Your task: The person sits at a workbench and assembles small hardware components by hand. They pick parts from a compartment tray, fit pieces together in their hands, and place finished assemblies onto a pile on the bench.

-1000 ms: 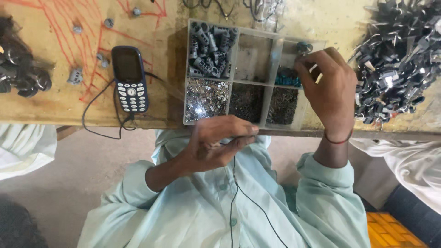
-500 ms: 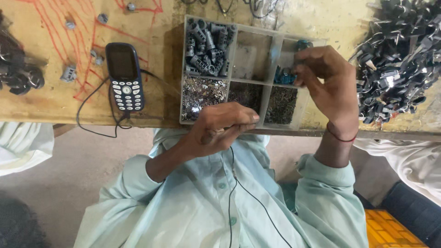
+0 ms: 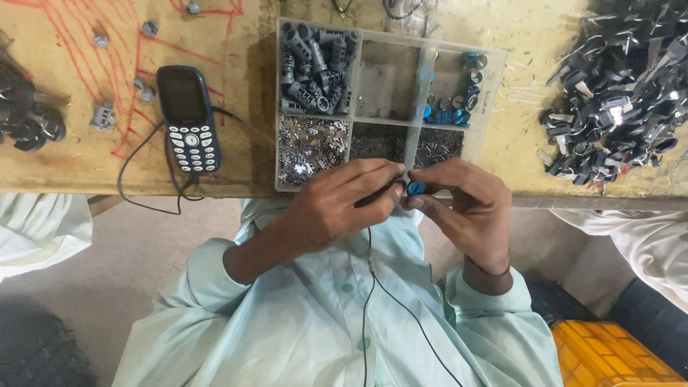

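Observation:
My left hand (image 3: pixel 344 204) and my right hand (image 3: pixel 462 208) meet at the table's front edge, fingertips together. Between them sits a small blue cap-like part (image 3: pixel 416 188), pinched by my right fingers, and a dark small part held by my left fingers, mostly hidden. Just behind the hands lies a clear divided parts tray (image 3: pixel 487 107) with grey cylinders (image 3: pixel 315 68), shiny metal bits (image 3: pixel 308 147), dark small pieces (image 3: pixel 380 142) and blue caps (image 3: pixel 448 113).
A dark push-button phone (image 3: pixel 186 118) with a black cable lies left of the tray. A heap of dark metal parts (image 3: pixel 616 93) fills the right. Loose grey parts and black pieces (image 3: pixel 29 122) lie far left. A yellow crate (image 3: pixel 609 355) stands below.
My right hand came down from the tray's blue-cap compartment to the table edge with a blue cap. It now meets my left hand, which shifted slightly right.

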`<state>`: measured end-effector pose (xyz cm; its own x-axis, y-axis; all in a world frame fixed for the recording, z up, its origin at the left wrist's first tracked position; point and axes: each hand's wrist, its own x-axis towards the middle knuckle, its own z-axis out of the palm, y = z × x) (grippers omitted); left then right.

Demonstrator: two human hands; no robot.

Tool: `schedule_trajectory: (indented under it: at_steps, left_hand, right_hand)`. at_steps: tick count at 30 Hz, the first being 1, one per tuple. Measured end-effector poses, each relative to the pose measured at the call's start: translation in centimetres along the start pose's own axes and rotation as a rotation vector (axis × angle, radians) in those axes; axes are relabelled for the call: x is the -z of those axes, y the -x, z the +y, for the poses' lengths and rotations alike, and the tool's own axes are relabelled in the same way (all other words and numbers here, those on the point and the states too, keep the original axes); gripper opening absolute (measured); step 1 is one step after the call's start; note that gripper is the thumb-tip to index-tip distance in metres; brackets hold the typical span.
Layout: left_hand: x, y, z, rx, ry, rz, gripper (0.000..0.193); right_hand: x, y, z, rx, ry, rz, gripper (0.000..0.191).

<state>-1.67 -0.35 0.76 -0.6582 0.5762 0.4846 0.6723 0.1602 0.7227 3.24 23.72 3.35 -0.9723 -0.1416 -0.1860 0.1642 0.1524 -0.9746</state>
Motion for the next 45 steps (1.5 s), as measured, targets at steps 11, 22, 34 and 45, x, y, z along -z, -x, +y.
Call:
schedule_trajectory:
  at_steps: [11,22,34,45]
  left_hand:
    - [-1.1,-0.1,0.5,-0.101,-0.118,-0.023,0.026]
    - [-3.2,1.5,3.1,0.365,0.44,0.106,0.035]
    - [-3.3,1.2,0.9,0.28,0.313,0.056,0.033]
    - [-2.9,0.5,0.1,0.306,0.373,-0.025,0.032]
  right_hand:
    - [0.9,0.1,1.1,-0.311,-0.262,-0.056,0.015]
    - [-1.7,2.3,2.3,-0.342,-0.619,-0.216,0.039]
    - [12.8,-1.0,5.2,0.117,1.173,0.299,0.019]
    - [6.2,0.8,6.1,0.051,1.031,0.335,0.032]
